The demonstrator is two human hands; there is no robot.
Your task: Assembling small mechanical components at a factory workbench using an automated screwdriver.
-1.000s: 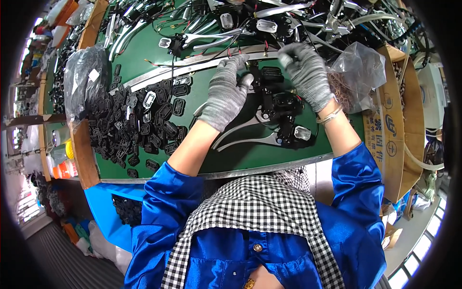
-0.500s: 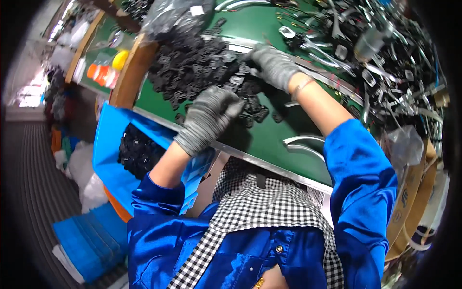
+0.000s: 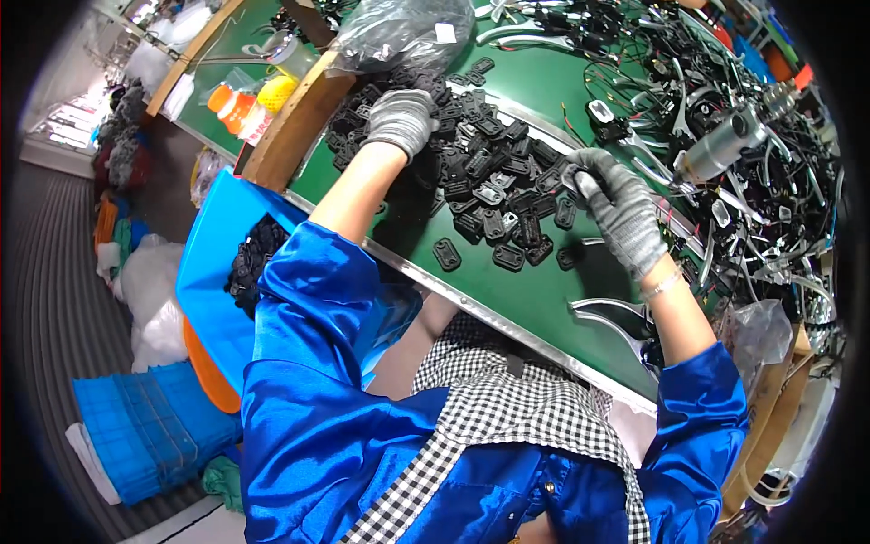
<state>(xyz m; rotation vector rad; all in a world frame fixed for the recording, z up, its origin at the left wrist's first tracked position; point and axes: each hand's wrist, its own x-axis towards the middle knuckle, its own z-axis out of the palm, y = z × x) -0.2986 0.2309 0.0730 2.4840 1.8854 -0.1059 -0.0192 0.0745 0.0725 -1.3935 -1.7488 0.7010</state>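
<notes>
A spread pile of small black plastic pieces [image 3: 492, 195], oblong with slots, lies on the green tabletop [image 3: 535, 295]. My left hand [image 3: 401, 121], in a grey knit glove, rests over the pile's left side. Its fingers bend down among the pieces, and their tips are hidden. To the right of the pile, my gloved right hand [image 3: 620, 210] is raised a little, thumb and fingers pinched together on a small black plastic piece [image 3: 570, 176]. Below that hand, curved silver levers [image 3: 605, 317] lie near the table's front edge.
Tangled wires and silver levers [image 3: 716, 195] heap up at the right, with a metal cylindrical tool [image 3: 722, 145] over them. A plastic bag [image 3: 403, 36] sits behind the pile. A wooden board [image 3: 292, 127] borders its left; a blue bin [image 3: 210, 263] holding black parts stands below.
My left hand has moved up and left onto the pile's far left. My right hand has come right and nearer, away from the heap. The pieces now lie more spread out, and the view has shifted.
</notes>
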